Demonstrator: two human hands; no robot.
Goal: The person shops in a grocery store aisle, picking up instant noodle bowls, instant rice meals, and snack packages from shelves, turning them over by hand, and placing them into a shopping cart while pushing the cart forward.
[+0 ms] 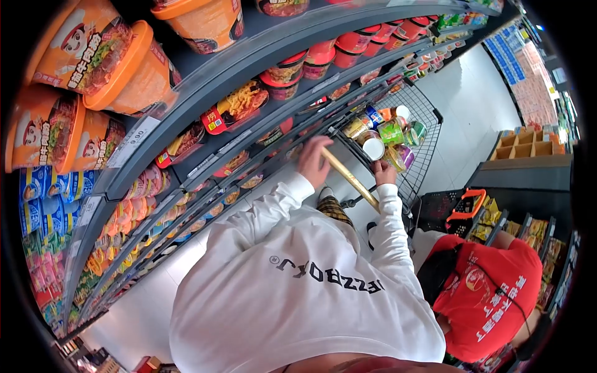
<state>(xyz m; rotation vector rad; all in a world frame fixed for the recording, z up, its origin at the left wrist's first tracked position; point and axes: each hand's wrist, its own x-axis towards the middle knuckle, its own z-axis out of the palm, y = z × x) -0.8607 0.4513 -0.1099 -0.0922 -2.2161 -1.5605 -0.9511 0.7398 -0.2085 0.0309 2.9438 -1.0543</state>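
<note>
My left hand (313, 163) is closed around the far end of the shopping cart's yellowish handle (351, 178). Past the handle, my right hand (385, 173) reaches to the near edge of the cart basket, its fingers curled against the lower rim of a white-lidded cup (373, 149). Around that cup in the wire shopping cart (429, 115) lie several packaged foods: a green cup (391, 132), a purple cup (406, 155), a blue-and-yellow package (374, 115) and another white-lidded tub (403, 112). My palm hides part of the contents closest to me.
Along the left runs a curved shelf (214, 68) with orange noodle tubs (140, 68) and red noodle bowls (239, 105). A person in a red shirt (491, 292) is close on my right, beside a black basket with an orange handle (467, 205). Wooden bins (525, 146) stand farther ahead.
</note>
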